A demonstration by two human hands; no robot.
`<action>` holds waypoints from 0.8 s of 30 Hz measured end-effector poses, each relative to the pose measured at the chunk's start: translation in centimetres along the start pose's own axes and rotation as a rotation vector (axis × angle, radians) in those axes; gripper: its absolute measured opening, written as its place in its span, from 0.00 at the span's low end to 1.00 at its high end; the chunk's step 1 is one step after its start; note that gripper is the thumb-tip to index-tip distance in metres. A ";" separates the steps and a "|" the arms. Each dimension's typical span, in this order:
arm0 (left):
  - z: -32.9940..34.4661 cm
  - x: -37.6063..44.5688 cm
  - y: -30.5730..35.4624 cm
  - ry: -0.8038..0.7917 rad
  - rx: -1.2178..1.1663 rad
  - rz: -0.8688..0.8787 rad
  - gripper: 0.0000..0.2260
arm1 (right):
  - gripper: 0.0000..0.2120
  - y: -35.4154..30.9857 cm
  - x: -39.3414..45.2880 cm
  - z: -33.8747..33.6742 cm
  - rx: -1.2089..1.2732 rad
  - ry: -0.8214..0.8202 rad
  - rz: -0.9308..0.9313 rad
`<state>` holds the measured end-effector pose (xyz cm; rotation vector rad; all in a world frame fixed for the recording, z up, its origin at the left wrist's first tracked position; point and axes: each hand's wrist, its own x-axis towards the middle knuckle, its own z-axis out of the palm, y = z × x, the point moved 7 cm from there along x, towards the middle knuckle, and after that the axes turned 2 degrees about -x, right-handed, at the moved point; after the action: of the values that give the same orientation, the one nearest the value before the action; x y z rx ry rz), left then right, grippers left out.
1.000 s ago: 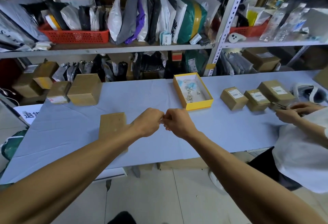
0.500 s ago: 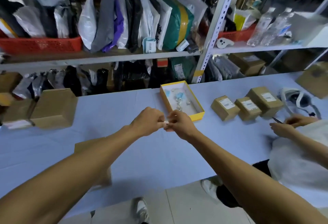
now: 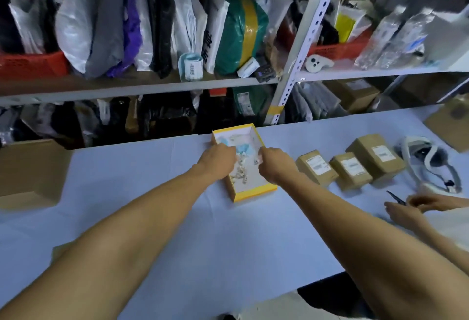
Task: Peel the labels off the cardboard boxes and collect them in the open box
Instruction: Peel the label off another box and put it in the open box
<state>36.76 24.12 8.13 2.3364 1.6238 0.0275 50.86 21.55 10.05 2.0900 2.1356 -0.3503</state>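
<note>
An open yellow box [image 3: 255, 191] with a white inside stands at the middle of the blue table and holds several crumpled peeled labels [image 3: 239, 175]. Both my hands hover over it, a little apart. My left hand [image 3: 218, 161] is over the box's left wall, fingers curled downward. My right hand [image 3: 275, 165] is over the right wall and seems to pinch a small crumpled label [image 3: 257, 161] at its fingertips. Three labelled cardboard boxes [image 3: 351, 170] stand in a row right of the yellow box. A plain cardboard box [image 3: 57, 250] peeks out under my left forearm.
A large cardboard box [image 3: 28, 171] sits at the table's left edge, another [image 3: 450, 123] at the far right. A white headset [image 3: 429, 165] lies beyond the labelled boxes. Another person's hands [image 3: 406, 209] work with a black tool at the right. Packed shelves rise behind the table.
My hands were pressed together over the table, pinching a small white piece. They have moved forward over the yellow box and come apart. The view has shifted right and closer.
</note>
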 end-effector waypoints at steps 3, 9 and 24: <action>0.1 2.8 1.2 -0.017 0.070 -0.019 0.08 | 0.13 1.3 2.7 0.2 -0.010 -0.027 -0.008; -0.3 6.4 1.9 0.011 -0.045 -0.108 0.07 | 0.13 2.9 5.6 0.8 0.025 -0.046 -0.013; -1.0 9.6 3.3 0.044 -0.059 -0.064 0.07 | 0.14 2.6 7.9 -0.9 -0.006 -0.026 -0.023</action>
<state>43.03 32.10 8.48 2.2546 1.6940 0.1126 53.25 29.50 8.73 2.0485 2.1445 -0.3715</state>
